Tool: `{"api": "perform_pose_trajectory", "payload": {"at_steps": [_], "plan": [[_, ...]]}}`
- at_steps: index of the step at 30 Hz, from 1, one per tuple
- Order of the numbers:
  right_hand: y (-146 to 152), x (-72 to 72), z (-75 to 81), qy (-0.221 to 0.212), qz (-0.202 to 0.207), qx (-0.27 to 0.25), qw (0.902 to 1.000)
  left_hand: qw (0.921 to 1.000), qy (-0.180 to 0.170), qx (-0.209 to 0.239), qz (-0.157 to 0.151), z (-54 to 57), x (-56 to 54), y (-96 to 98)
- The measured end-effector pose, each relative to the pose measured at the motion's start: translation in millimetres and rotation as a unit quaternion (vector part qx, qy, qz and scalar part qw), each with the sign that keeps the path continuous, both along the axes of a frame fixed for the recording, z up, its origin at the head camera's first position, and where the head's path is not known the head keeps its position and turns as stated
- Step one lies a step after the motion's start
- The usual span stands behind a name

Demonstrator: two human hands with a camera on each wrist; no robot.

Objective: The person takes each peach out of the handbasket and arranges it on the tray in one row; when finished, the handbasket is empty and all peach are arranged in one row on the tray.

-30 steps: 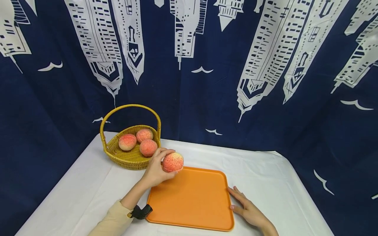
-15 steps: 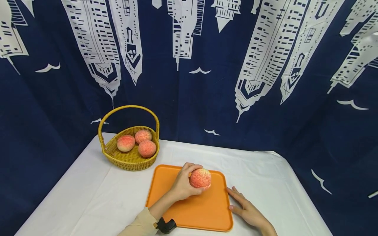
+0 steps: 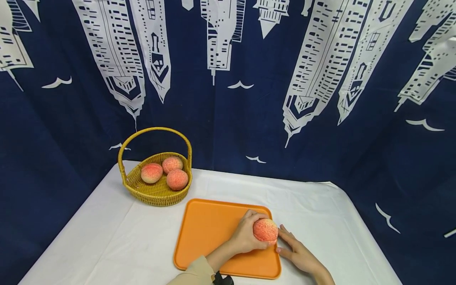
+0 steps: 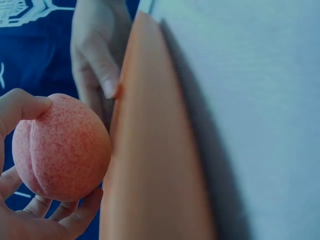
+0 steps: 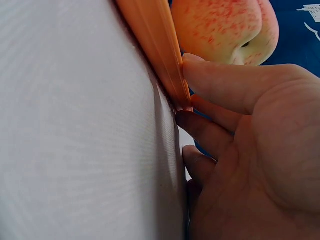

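My left hand (image 3: pixel 246 234) holds a pink-and-yellow peach (image 3: pixel 265 230) at the right part of the orange tray (image 3: pixel 210 225). In the left wrist view, thumb and fingers curl round the peach (image 4: pixel 65 147); whether it touches the tray is hard to tell. My right hand (image 3: pixel 301 255) lies at the tray's right edge, its fingers fairly straight and its fingertips touching the rim. The right wrist view shows the thumb (image 5: pixel 225 85) against the side of the tray (image 5: pixel 155 40), with the peach (image 5: pixel 220 30) just beyond.
At the back left of the white-covered table (image 3: pixel 99 237) stands a yellow wicker basket (image 3: pixel 158 201) with a tall arched handle. Three more peaches (image 3: pixel 177 180) lie in it. A dark blue curtain (image 3: pixel 231 126) with white building prints hangs behind.
My left hand has carried the peach from beside the basket rightward and nearer, across the tray to its right edge. The right hand has stayed at the tray's edge.
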State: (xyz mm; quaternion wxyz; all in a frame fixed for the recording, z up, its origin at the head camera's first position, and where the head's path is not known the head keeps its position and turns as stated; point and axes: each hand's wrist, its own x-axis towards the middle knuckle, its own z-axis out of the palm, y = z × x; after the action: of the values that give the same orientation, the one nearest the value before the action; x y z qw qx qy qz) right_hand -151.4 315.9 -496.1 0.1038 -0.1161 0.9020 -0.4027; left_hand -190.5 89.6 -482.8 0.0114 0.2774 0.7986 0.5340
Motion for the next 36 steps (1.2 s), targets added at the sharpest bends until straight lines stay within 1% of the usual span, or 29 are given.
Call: {"api": "perform_pose_trajectory", "payload": {"at_steps": [6,10,15,25,32,36], "plan": [[0,1.3,1.8,-0.007,-0.006,-0.002,1.0000,0.9997,0.015,-0.013,-0.016,-10.0,-0.2,8.0],[0,1.6,1.8,-0.005,-0.006,-0.003,1.0000,0.9993,0.022,-0.012,-0.027,-13.2,-1.1,11.4],[1,1.5,2.6,-0.005,-0.006,-0.002,1.0000,0.9996,0.016,-0.012,-0.021,-14.8,-1.3,13.8],[0,0.4,-1.9,-0.020,-0.012,0.001,0.9997,0.9995,-0.018,-0.020,-0.015,-17.4,-0.5,11.8],[-1,-0.7,-2.4,-0.020,-0.009,-0.003,0.9998,0.9995,-0.010,-0.028,-0.014,-16.9,-0.1,7.8],[-1,-1.6,-1.6,-0.015,-0.007,-0.008,0.9998,0.9994,-0.009,-0.027,-0.023,-14.1,-1.6,2.9]]}}
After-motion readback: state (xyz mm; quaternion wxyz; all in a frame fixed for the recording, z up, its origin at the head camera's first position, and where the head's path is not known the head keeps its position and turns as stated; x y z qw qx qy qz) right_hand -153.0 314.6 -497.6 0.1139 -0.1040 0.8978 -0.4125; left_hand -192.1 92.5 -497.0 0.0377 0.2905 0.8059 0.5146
